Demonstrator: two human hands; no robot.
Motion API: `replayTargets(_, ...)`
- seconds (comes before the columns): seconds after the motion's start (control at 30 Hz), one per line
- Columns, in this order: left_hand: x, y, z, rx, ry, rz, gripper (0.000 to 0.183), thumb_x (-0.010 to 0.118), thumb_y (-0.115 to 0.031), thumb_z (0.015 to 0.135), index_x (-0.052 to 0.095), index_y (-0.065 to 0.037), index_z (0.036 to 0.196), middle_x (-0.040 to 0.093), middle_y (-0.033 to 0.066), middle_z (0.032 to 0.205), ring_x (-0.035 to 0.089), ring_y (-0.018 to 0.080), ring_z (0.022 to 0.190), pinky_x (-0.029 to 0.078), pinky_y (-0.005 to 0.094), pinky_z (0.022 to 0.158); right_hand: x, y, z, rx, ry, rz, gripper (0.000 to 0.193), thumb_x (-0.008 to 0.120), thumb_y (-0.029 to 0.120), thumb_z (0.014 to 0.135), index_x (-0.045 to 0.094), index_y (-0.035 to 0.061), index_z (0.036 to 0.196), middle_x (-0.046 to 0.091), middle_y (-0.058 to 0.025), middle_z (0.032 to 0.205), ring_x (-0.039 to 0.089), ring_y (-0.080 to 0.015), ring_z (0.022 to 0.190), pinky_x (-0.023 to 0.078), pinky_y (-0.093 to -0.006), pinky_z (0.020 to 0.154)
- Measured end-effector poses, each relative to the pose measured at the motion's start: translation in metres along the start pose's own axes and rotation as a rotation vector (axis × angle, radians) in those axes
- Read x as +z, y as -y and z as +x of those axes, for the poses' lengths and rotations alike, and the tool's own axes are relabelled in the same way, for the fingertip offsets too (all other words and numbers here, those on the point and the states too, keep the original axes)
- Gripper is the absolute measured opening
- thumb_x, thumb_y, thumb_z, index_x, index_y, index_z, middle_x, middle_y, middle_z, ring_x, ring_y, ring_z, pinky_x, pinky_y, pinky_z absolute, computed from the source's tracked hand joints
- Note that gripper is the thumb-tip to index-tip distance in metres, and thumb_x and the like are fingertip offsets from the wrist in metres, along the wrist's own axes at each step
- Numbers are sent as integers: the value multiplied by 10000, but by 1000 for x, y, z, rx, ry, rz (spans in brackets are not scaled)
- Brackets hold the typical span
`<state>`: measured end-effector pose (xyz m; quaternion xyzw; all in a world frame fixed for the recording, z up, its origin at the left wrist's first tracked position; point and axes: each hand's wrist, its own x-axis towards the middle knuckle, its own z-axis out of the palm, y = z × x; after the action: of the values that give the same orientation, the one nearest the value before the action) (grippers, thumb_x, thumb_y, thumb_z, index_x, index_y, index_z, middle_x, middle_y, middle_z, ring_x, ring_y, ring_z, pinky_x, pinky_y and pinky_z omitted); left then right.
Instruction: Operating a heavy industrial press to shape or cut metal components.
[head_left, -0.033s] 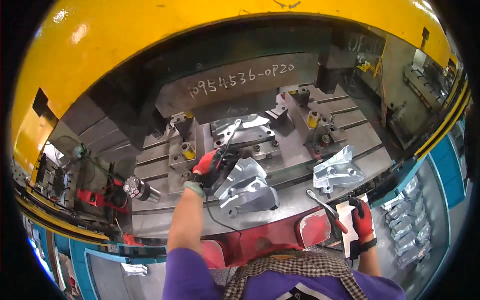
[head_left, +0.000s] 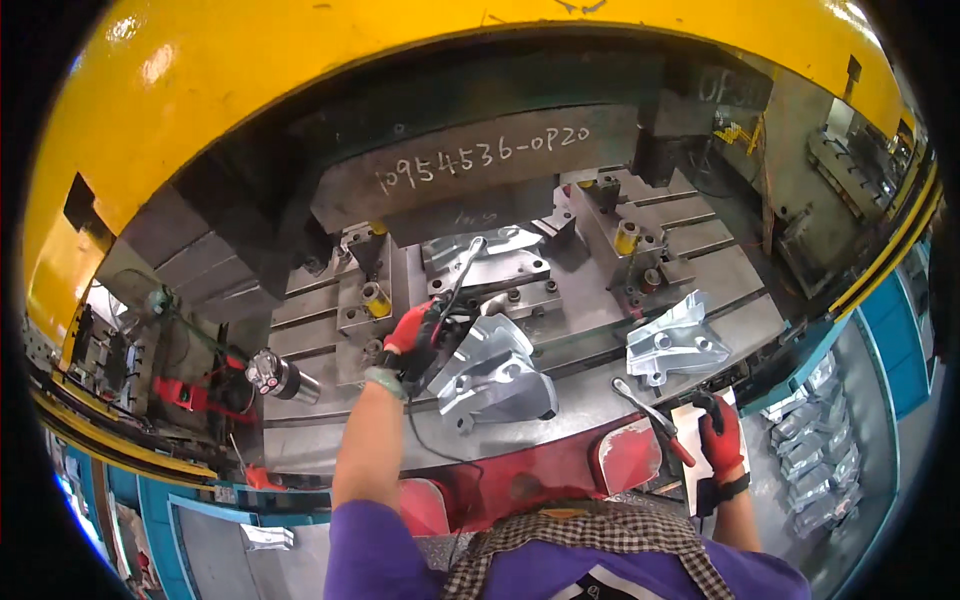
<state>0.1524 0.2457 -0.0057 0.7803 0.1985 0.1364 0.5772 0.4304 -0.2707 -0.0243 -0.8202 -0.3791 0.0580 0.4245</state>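
Observation:
My left hand (head_left: 410,335), in a red and black glove, is closed around the handle of a slim tool with a rounded metal end (head_left: 474,246). That end reaches over a shiny formed metal part (head_left: 510,268) on the lower die. Just right of the left hand, a larger bent sheet-metal part (head_left: 497,380) lies on the press bed. My right hand (head_left: 722,432), gloved alike, is low at the right with curled fingers, over a pale flat board (head_left: 690,455). What those fingers grip, if anything, is hidden.
Another formed part (head_left: 678,345) and a red-handled tool (head_left: 650,412) lie near the bed's front right. A metal cylinder (head_left: 283,378) stands left. The upper die block (head_left: 480,165) hangs above. Several stamped parts (head_left: 820,455) fill a blue-edged bin at right. A cable (head_left: 435,445) trails over the front edge.
My left hand and forearm have shifted very slightly to the left, and the glove has turned a little around the tool. My right hand looks almost unmoved.

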Motion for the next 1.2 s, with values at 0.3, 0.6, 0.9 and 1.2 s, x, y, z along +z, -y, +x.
replayTargets(0.3, 76, -94, -184, -253, -80, -453, 392, 455, -321, 959, 514, -34, 1221, 552, 0, 851, 453, 69, 682, 371, 211, 580, 55, 79, 59, -223, 195, 118, 403, 545, 106, 789, 547, 36, 1185, 594, -155, 1121, 552, -326, 1056, 421, -377, 923)
replayTargets(0.6, 114, -49, -221, -401, -41, -495, 381, 472, -346, 960, 575, -52, 1180, 555, -17, 849, 474, 75, 730, 401, 216, 634, 144, 120, 97, -415, 322, 368, 533, 600, 245, 853, 433, 54, 1322, 499, -208, 1273, 468, -344, 1197, 366, -373, 1006)
replayTargets(0.9, 56, -80, -248, 124, -440, -293, 360, 440, -358, 944, 583, -29, 917, 601, 75, 733, 570, 168, 661, 462, 310, 616, 185, 116, 88, -389, 295, 419, 509, 591, 149, 847, 434, 31, 1317, 482, -204, 1293, 450, -344, 1221, 356, -385, 1019)
replayTargets(1.2, -63, -239, -222, 712, -912, -411, 676, 480, -582, 865, 511, -9, 1221, 578, 70, 849, 538, 205, 708, 464, 359, 638, 150, 129, 53, -575, 296, 402, 430, 429, 342, 934, 549, -28, 1117, 613, -165, 1015, 604, -295, 894, 458, -378, 818)
